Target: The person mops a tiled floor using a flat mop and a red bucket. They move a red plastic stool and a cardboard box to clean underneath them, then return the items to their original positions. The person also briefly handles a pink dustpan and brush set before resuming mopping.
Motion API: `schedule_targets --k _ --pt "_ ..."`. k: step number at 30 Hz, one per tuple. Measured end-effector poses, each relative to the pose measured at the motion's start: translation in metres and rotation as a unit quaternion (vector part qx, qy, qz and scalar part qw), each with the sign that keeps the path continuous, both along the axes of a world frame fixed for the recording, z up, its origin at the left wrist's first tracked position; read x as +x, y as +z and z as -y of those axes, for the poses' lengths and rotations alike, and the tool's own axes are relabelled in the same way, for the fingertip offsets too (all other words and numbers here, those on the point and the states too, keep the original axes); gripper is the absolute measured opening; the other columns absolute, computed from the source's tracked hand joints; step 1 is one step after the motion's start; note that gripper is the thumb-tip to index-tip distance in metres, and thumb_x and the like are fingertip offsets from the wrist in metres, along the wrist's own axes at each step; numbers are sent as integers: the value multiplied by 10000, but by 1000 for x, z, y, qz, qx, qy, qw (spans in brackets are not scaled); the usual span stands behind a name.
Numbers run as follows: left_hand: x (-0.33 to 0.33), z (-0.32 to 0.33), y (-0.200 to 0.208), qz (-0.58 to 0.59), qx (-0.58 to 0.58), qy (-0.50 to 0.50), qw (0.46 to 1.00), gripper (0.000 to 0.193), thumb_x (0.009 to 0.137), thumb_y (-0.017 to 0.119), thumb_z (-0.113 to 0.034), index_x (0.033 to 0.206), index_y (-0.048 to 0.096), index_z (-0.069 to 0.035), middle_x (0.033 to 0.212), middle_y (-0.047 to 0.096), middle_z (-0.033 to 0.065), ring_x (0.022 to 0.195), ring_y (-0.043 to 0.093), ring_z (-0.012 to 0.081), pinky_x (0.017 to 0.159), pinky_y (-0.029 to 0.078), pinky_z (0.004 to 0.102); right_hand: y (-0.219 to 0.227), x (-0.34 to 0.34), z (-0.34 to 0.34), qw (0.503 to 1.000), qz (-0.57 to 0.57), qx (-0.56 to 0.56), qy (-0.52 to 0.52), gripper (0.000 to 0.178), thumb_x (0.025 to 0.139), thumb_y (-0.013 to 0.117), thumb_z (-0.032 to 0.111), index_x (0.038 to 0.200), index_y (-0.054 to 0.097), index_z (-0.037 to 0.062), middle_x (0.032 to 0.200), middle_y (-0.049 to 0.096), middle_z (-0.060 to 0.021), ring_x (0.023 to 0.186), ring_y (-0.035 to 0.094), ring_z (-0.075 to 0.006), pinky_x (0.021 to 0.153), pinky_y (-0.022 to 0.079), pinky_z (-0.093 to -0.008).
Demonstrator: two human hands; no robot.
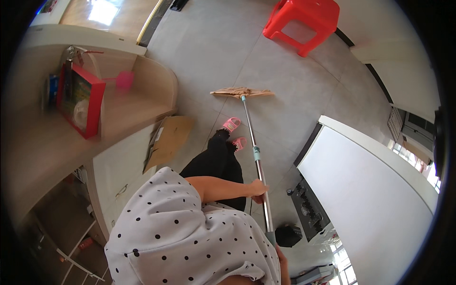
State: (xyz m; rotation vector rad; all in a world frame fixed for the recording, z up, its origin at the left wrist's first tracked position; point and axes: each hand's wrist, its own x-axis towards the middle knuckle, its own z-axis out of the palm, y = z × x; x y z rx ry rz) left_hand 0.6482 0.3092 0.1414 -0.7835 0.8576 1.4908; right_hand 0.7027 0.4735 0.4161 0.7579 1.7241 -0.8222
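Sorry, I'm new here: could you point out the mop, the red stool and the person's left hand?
Mop (257, 153): head view, on the pale green joint of its pole.
Red stool (313, 13): head view, on its seat.
Left hand (259, 188): head view, on its back.

No legible text; dark mark on the green collar of the mop pole too small to read; panel of the red-framed box on the desk too blurred for any lettering.
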Motion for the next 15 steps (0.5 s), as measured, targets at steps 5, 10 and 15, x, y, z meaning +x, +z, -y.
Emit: schedule_targets --k 5,10,15 --pt "-62 20 34 -16 58 225 973 270 830 413 -201 742 455 51 608 529 131 482 569 234 479 525 341 52 -119 13 987 83 21 134 643 769 558 81 1317 230 152 711 500 -25 462 434 -65 403 392 -214" --pt "-147 102 56 -21 59 404 912 238 838 338 -195 764 393 24 622 514 120 464 526 187 550 527 333 73 -279 116 927 46 22 372 587 774 556 146 1295 285 127 543 502 -24 411 488 -88 434 434 -238" --pt "-191 201 52 -57 64 546 833 260 840 287 -190 722 371 26 619 481 116 467 484 160 628 518 337 83 -367 264 838 19 44 544 489 786 523 182 1228 332 95 611 488 -58 417 491 -119 401 425 -251"
